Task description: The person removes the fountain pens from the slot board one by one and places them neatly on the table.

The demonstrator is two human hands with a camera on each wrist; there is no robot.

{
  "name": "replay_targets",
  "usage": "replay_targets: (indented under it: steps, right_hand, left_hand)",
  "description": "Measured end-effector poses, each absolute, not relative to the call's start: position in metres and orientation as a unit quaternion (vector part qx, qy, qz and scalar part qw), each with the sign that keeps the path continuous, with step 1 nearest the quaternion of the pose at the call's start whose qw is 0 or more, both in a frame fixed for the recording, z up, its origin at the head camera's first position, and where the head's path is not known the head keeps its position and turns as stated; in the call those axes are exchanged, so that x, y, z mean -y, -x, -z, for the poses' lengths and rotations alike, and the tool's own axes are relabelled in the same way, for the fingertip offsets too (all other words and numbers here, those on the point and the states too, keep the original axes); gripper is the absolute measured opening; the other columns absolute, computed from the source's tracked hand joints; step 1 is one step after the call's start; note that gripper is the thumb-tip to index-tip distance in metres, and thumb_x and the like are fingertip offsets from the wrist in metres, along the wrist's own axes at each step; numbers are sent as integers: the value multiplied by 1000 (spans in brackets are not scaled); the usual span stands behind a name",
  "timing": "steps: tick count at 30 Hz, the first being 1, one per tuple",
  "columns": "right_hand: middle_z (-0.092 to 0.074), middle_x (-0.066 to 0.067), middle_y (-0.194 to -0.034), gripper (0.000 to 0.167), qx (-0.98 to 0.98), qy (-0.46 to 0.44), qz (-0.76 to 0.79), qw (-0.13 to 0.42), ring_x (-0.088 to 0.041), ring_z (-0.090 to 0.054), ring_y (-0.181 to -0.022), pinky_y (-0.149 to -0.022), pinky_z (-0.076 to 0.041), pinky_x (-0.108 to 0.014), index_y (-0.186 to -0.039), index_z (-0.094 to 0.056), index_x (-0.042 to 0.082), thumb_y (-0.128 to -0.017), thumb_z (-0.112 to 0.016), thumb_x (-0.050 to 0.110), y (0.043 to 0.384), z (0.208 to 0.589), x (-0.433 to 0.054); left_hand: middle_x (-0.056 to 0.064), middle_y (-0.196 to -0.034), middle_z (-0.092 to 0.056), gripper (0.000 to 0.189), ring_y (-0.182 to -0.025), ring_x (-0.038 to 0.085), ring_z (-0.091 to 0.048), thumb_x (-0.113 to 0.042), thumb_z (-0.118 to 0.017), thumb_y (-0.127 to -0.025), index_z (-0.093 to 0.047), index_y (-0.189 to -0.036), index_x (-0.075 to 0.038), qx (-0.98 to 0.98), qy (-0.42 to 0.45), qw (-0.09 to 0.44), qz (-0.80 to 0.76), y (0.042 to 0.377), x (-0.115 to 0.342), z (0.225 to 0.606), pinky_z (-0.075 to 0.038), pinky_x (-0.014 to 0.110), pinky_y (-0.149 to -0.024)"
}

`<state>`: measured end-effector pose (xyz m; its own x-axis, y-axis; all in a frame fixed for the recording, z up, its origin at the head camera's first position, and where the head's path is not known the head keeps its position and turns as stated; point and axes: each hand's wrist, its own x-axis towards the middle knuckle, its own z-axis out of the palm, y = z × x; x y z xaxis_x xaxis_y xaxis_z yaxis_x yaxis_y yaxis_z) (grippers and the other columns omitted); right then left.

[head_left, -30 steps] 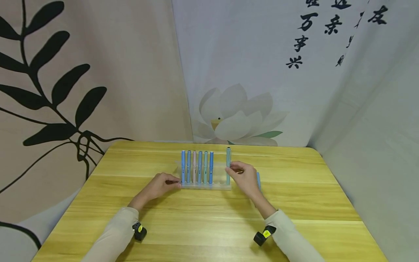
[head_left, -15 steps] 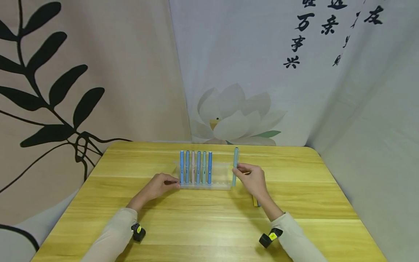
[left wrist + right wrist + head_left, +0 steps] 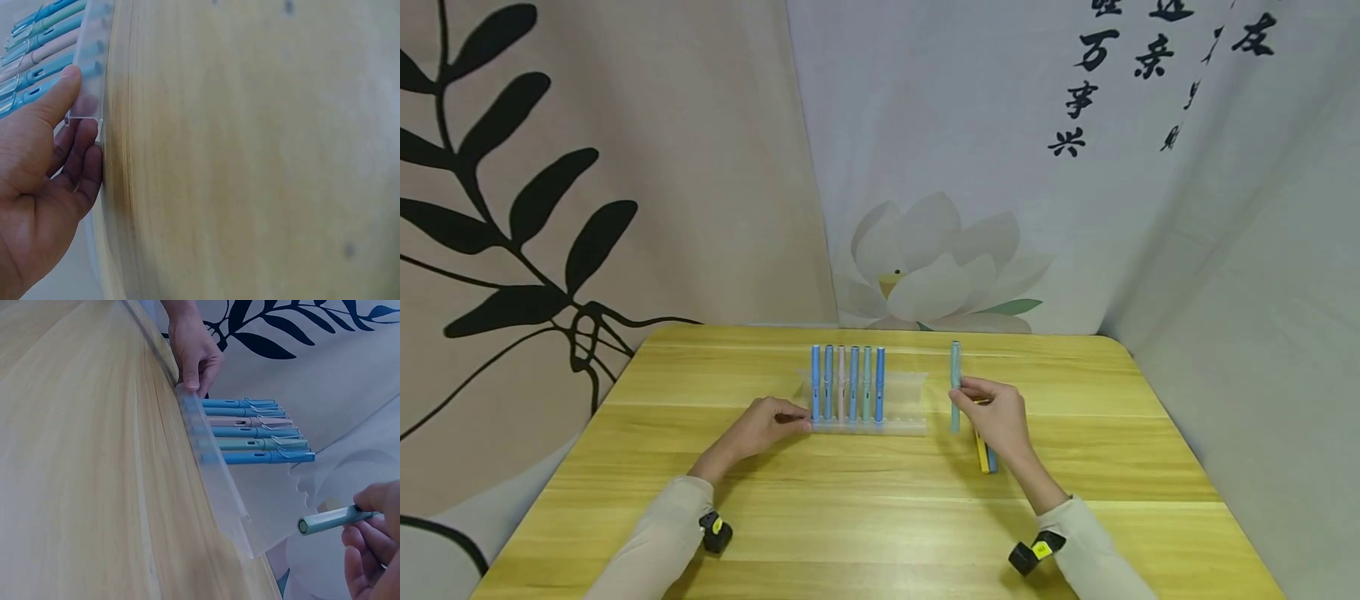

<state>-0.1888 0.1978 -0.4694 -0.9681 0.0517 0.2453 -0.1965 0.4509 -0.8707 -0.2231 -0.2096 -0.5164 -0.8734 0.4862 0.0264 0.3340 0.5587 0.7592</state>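
In the head view a clear pen stand sits towards the back of the table, with several pens upright in its left part: blue ones, a pink pen and a green pen. My left hand holds the stand's left end; the left wrist view shows the thumb on its front and fingers curled beneath the end. To the right of the stand, my right hand pinches a pale green pen upright between thumb and fingers. The right wrist view shows this pen's round end sticking out from the fingertips.
A yellow pen and a blue pen lie on the wooden table, partly hidden by the right hand. Behind the table's back edge hangs a printed curtain.
My right hand has carried the pale green pen from the stand's right end further right, away from it. The yellow and blue pens have come into sight. The left hand keeps its hold.
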Motion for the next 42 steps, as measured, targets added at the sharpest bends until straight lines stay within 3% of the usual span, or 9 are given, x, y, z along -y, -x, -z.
replay_targets:
  steps: [14,24,32,42]
  right_hand:
    - [-78,-10,-103,38,842,-1,-531,99,-25,-74,-92,-71,-57,-24,-120,-75,6,-93,-78,32,185,469,-219]
    - [-78,-10,-101,34,841,15,-531,106,-15,-74,-90,-74,-56,-21,-118,-74,5,-93,-78,28,182,471,-234]
    - [-78,-8,-103,39,852,32,-513,97,-21,-74,-98,-80,-52,-17,-120,-73,5,-94,-76,34,180,474,-245]
    - [-76,-13,-106,34,851,38,-516,93,-7,-70,-90,-80,-54,-19,-119,-73,2,-95,-76,27,177,478,-255]
  left_hand:
    - [5,-112,-75,35,-97,15,-69,-33,-70,-99,-75,-120,-5,-880,-237,87,-403,223,211,518,-56,28,-80]
    - [5,-112,-76,34,-96,15,-68,-32,-70,-99,-76,-120,-6,-879,-232,89,-407,224,210,517,-56,27,-79]
    - [6,-115,-75,34,-98,16,-69,-32,-70,-99,-75,-120,-6,-881,-231,91,-404,223,208,515,-56,28,-80]
    - [5,-115,-75,34,-98,15,-69,-31,-70,-99,-75,-121,-6,-880,-238,87,-403,225,208,518,-56,27,-81]
